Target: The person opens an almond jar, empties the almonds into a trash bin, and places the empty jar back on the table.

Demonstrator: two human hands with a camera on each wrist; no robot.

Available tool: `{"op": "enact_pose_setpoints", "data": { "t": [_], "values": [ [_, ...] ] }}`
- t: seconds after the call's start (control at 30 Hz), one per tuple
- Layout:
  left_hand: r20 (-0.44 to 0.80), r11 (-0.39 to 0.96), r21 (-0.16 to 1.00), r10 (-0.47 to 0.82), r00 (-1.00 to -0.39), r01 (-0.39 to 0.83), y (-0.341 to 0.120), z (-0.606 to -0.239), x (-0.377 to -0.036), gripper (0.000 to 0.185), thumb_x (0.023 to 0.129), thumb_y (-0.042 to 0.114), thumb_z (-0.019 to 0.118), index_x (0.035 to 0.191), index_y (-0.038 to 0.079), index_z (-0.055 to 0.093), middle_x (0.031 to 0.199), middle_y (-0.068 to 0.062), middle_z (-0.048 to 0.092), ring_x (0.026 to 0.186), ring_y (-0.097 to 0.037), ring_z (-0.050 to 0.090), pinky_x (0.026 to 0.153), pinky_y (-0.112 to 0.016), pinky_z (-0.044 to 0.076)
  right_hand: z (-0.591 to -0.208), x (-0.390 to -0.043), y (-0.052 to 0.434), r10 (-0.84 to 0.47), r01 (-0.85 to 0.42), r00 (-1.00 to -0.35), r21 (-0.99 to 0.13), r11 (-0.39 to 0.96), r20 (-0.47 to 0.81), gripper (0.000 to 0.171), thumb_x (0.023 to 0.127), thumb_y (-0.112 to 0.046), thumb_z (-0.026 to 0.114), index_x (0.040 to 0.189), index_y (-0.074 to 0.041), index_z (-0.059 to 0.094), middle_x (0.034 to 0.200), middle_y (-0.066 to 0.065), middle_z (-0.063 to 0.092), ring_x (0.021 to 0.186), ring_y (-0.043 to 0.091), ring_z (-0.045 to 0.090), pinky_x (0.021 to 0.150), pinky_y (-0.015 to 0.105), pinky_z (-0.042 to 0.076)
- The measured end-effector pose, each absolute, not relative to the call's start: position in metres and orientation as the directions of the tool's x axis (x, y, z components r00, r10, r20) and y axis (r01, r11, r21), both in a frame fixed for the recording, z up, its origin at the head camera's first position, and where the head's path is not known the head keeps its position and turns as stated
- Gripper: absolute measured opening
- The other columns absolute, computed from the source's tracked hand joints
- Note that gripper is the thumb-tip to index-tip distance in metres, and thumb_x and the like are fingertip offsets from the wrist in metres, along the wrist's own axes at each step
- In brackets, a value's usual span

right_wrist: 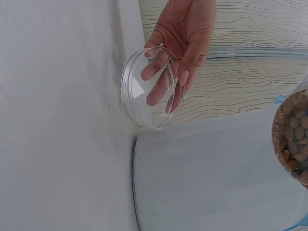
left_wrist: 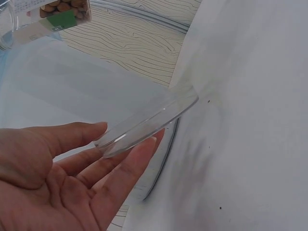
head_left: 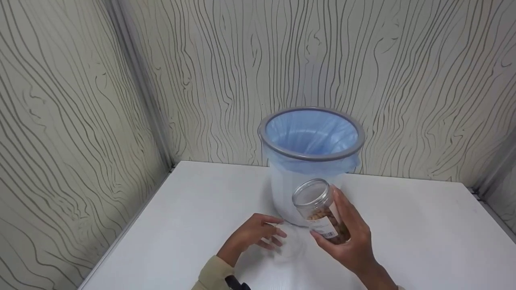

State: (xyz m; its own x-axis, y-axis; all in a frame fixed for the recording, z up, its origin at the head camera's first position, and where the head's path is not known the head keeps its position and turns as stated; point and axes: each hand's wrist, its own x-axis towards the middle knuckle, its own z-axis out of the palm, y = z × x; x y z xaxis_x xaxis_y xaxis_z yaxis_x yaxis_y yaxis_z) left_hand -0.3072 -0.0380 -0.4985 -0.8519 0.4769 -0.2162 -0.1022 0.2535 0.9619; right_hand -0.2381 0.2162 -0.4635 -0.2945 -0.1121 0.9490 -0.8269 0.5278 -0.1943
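Note:
In the head view, my right hand (head_left: 356,239) grips a clear jar (head_left: 321,219) with a white label and almonds (right_wrist: 296,132) in its lower part. Its mouth is uncovered and tilts toward the upper left, in front of the bin. My left hand (head_left: 260,233) is to the left of the jar, low over the table. It pinches a clear round lid (left_wrist: 149,122) by its edge, thumb on one side and fingers on the other. From the right wrist, the lid (right_wrist: 129,91) shows as a thin transparent disc, with the fingers visible through it.
A whitish bin (head_left: 282,193) with a grey rim (head_left: 312,156) and a blue liner bag (head_left: 310,135) stands at the back of the white table (head_left: 193,209). Wood-patterned panels (head_left: 225,72) rise behind and at the sides.

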Motion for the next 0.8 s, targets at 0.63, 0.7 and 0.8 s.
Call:
{"op": "enact_pose_setpoints", "data": {
  "t": [0.63,0.7,0.8],
  "values": [
    [-0.22,0.261,0.96,0.479,-0.85,-0.102,-0.0379,-0.5024,-0.3072,0.039,0.094,0.005,0.062,0.132,-0.001,0.064,0.1,-0.012,0.077,0.085,-0.029,0.076,0.073,-0.043,0.061,-0.4629,-0.2383,0.2154,-0.106,-0.834,-0.276,-0.183,0.52,0.955,0.087,0.084,-0.044,0.08,0.139,0.016,0.048,0.142,0.033,0.052,0.139,0.025,0.049,0.112,0.028,0.039],
    [-0.222,0.264,0.959,0.48,-0.849,-0.102,-0.038,-0.5032,-0.3076,0.038,0.094,0.006,0.063,0.131,-0.001,0.065,0.1,-0.011,0.077,0.085,-0.029,0.076,0.073,-0.043,0.061,-0.4632,-0.2384,0.2156,-0.107,-0.831,-0.281,-0.186,0.524,0.954,0.087,0.085,-0.044,0.08,0.139,0.016,0.048,0.142,0.033,0.052,0.139,0.025,0.049,0.111,0.028,0.039],
    [-0.225,0.267,0.958,0.484,-0.846,-0.102,-0.0381,-0.5026,-0.3073,0.038,0.095,0.007,0.063,0.132,-0.001,0.064,0.1,-0.011,0.077,0.085,-0.029,0.076,0.072,-0.043,0.061,-0.4631,-0.2386,0.2157,-0.109,-0.83,-0.284,-0.187,0.525,0.953,0.087,0.085,-0.044,0.079,0.139,0.016,0.048,0.142,0.033,0.051,0.139,0.025,0.049,0.111,0.028,0.039]
  ]
}}
